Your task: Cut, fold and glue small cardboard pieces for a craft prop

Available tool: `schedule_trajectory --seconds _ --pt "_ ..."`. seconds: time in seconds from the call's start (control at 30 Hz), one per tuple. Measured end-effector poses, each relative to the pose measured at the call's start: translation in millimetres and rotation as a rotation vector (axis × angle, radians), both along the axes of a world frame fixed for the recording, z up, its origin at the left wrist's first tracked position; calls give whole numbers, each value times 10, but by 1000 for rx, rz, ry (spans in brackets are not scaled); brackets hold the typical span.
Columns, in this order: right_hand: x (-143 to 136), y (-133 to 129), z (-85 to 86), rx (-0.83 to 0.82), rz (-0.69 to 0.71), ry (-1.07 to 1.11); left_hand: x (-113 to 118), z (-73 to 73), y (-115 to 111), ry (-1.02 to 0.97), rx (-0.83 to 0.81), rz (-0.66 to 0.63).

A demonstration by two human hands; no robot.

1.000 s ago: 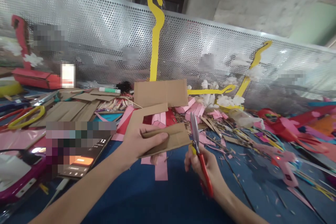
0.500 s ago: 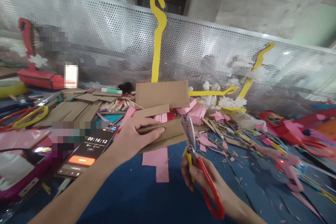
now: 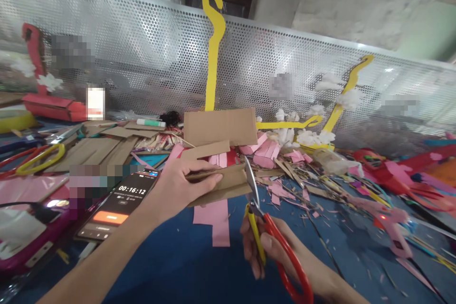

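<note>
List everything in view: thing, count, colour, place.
cardboard piece: 1, brown, held in left hand
scissors: 1, red and yellow handles, in right hand, blades open at the cardboard's right edge
phone: 1, black, timer on screen, left on the table
pink paper strip: 1, pink, on table under the cardboard
cardboard sheet: 1, brown, propped behind
yellow hooks: 2 or more, yellow, against the mesh panel
mesh panel: 1, silver, at rear
table: 1, blue
left hand: gripping cardboard
right hand: gripping scissors

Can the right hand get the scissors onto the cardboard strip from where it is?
Probably yes: the right hand holds the scissors open, blades at the strip's right end, nothing between.
</note>
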State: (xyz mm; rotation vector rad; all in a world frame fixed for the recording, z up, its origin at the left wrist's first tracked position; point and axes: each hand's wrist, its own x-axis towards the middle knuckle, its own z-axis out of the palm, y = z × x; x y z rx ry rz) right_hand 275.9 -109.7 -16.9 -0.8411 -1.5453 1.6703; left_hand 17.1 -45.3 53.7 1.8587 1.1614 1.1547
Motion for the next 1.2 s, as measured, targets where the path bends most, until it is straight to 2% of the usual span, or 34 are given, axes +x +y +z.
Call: schedule_trajectory --seconds 0.17,0.47,0.67,1.0,1.1,1.2 --pt "-11 -10 -26 -12 -35 -14 20 -33 -2 -55 -118 -36" --pt "-23 17 -82 -34 -18 29 64 -4 -26 -114 -211 -69" --pt "-31 20 -37 -72 -35 8 51 -5 -13 -155 -231 -74" --pt "-56 46 -116 -89 -30 14 33 -41 -2 -181 -213 -87" --pt "-86 72 -111 -32 -31 -22 33 -51 2 -157 -197 -61" --pt "-101 106 -90 52 -93 -23 28 -66 13 -122 -182 -43"
